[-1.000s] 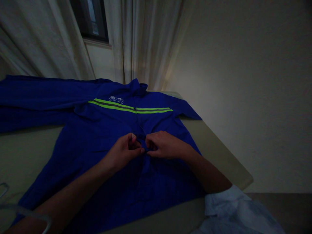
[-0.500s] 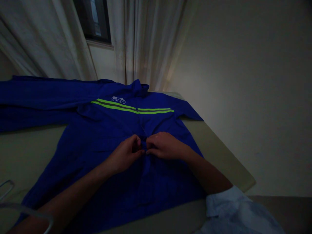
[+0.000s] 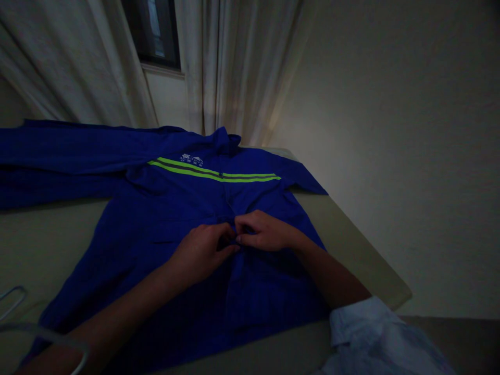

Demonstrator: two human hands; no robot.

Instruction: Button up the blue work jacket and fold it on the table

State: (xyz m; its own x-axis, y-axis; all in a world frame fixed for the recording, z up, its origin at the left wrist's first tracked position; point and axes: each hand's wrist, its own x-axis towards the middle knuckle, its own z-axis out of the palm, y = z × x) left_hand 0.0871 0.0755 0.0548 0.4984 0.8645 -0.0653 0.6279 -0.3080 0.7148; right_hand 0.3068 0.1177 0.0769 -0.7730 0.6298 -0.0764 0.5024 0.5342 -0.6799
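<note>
A blue long-sleeved work jacket (image 3: 172, 198) lies spread front side up, its collar at the far end. Green and grey stripes cross its chest, with a white print above them on the left. At the middle of the front opening, my left hand (image 3: 205, 247) pinches the jacket's front edge between thumb and fingers. Close against it, my right hand (image 3: 263, 230) grips the cloth from the other side, its thumb and fingers nearly touching the left fingertips. Any button between them is hidden by the fingers and the dim light.
Under the jacket is a pale greenish tabletop (image 3: 351, 245) with a rounded right corner. A white wire hanger (image 3: 47, 333) lies at the lower left, partly out of view. Beyond stand pale curtains (image 3: 242, 67), a dark window (image 3: 154, 31) and a plain wall (image 3: 398, 130) at the right.
My left hand has shifted slightly to the right, its fingers now more bent over the front edge. The right hand stays almost in place, still at the opening.
</note>
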